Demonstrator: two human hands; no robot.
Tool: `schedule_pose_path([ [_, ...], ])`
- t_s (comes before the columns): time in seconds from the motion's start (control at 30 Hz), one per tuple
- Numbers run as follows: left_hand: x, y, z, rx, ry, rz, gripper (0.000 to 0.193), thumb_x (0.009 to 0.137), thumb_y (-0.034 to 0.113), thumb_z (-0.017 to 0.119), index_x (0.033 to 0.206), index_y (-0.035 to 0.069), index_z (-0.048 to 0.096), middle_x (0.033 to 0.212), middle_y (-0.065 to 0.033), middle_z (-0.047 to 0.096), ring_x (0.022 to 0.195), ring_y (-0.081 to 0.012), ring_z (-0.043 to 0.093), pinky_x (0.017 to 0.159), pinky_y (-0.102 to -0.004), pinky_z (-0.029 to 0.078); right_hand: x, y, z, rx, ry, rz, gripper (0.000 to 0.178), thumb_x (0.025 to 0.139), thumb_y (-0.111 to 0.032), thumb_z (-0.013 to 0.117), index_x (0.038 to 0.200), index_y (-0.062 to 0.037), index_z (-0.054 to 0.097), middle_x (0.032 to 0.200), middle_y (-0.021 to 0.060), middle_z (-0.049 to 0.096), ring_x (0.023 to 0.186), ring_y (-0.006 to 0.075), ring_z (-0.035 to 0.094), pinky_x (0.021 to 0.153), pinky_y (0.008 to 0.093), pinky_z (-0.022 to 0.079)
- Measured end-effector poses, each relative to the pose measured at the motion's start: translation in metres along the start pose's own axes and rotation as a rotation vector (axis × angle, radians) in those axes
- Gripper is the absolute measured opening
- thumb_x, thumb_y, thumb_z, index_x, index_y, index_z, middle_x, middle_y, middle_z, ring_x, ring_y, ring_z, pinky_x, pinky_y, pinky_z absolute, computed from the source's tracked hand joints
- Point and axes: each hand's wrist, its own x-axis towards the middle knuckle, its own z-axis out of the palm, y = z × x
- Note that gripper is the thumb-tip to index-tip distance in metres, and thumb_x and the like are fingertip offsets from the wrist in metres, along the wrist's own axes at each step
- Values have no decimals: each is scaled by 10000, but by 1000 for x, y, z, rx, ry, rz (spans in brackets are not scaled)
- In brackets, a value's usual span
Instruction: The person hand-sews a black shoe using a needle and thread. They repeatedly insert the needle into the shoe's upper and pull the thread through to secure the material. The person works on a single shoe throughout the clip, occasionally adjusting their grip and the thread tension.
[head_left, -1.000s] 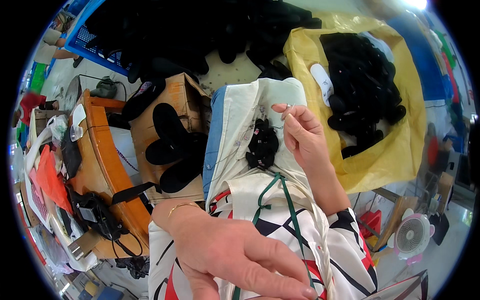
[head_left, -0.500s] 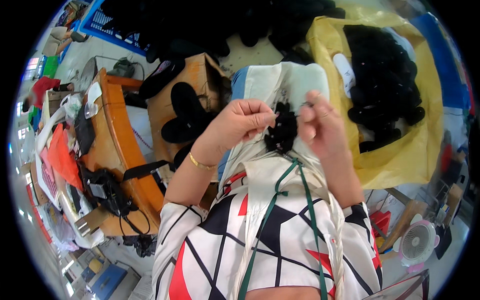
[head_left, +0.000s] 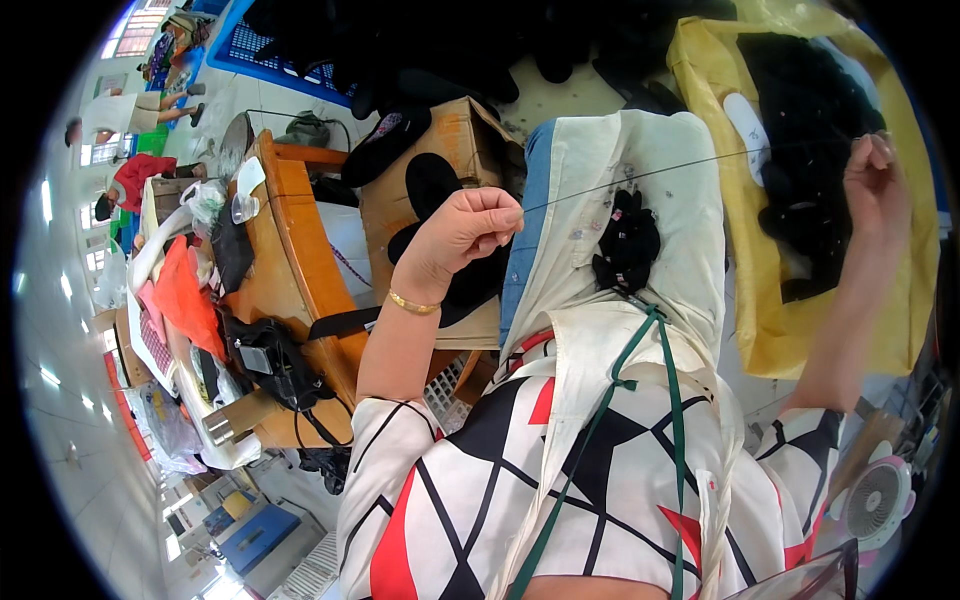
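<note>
A dark thread [head_left: 650,177] stretches taut above my lap, rising from left to right. One end is pinched between the thumb and fingers of my left hand [head_left: 470,228]. Far out to the right, over the yellow bag, my right hand [head_left: 872,175] is closed on the thread's other end; motion blurs it a little. Beneath the thread, a small black cloth piece [head_left: 629,242] with light specks lies on the cream apron [head_left: 690,250] over my lap. Whether a needle is on the thread is too small to tell.
A yellow bag [head_left: 830,345] full of black slipper-like pieces stands at the right. At the left are a cardboard box [head_left: 465,140] with black slippers and a wooden chair [head_left: 290,220]. A blue crate [head_left: 290,70] stands behind, a fan [head_left: 878,500] low right. People are far left.
My right hand has swung far out to the right and up, drawing the thread out long. The hands were close together over the black piece before. The whole view has shifted a little.
</note>
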Motion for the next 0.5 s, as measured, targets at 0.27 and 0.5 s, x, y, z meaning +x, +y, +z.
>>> schedule_pose_path([
  [0.27,-2,3,-12,-158,-28,16,129,955,104,612,870,6,615,676,-26,564,452,-14,375,377,-136,293,11,-34,-24,-114,167,-234,62,991,59,416,989,105,458,749,57,357,646,170,409,1154,504,390],
  [0.5,-2,25,-12,-182,-146,89,157,974,110,576,863,-2,576,655,-15,528,449,-17,375,370,-137,300,17,-40,-27,-193,256,-335,59,946,70,497,911,115,510,733,82,427,625,168,462,1128,527,422],
])
